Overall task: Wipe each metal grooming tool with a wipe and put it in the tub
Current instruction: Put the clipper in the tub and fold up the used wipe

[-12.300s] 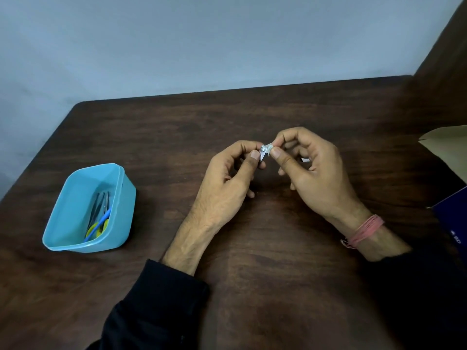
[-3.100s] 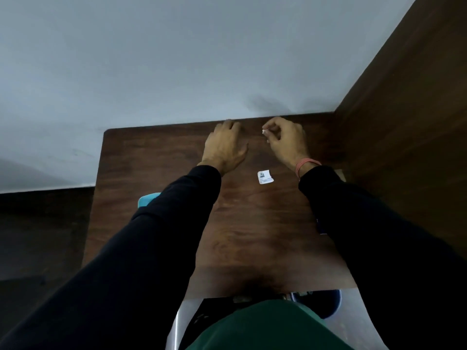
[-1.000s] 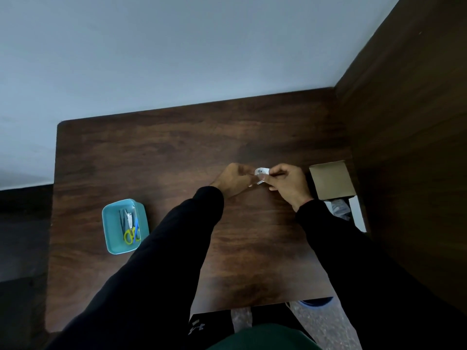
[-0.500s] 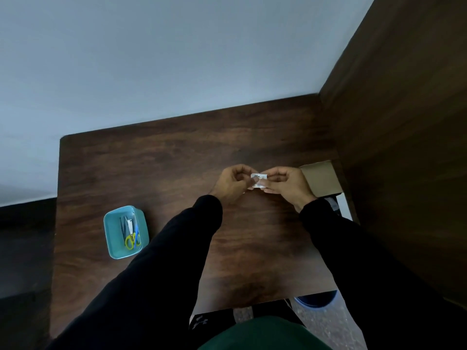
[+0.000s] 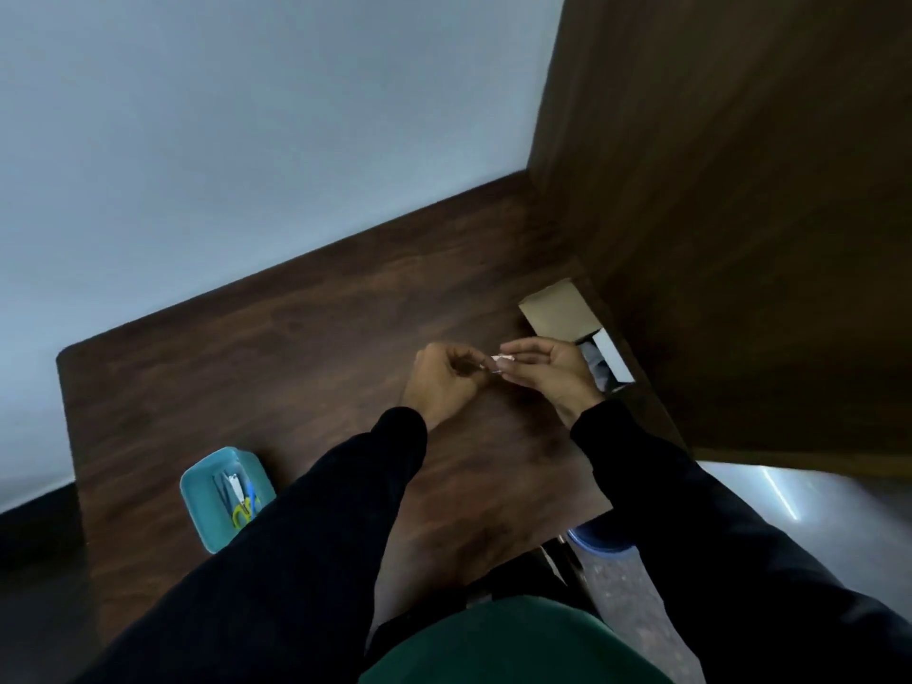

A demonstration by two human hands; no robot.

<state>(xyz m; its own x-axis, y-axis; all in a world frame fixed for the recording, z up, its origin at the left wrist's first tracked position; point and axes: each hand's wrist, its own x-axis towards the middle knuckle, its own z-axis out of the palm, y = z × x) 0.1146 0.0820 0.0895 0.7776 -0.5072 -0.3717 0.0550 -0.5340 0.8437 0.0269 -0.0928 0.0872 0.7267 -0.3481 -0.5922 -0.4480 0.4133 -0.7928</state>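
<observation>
I can read no text, label, brand or number from here. The small white packet (image 5: 502, 358) pinched between my hands is too blurred to make out any print, and the box (image 5: 560, 313) shows only bare card.

Dark wood table (image 5: 306, 348) fills mid-frame, pale wall (image 5: 247, 130) behind, wood panel (image 5: 740, 214) on the rt. Open cardboard box (image 5: 560, 308) sits at table's rt edge, against the panel. Blue round thing (image 5: 599, 544) on the floor below, partly hidden.
</observation>
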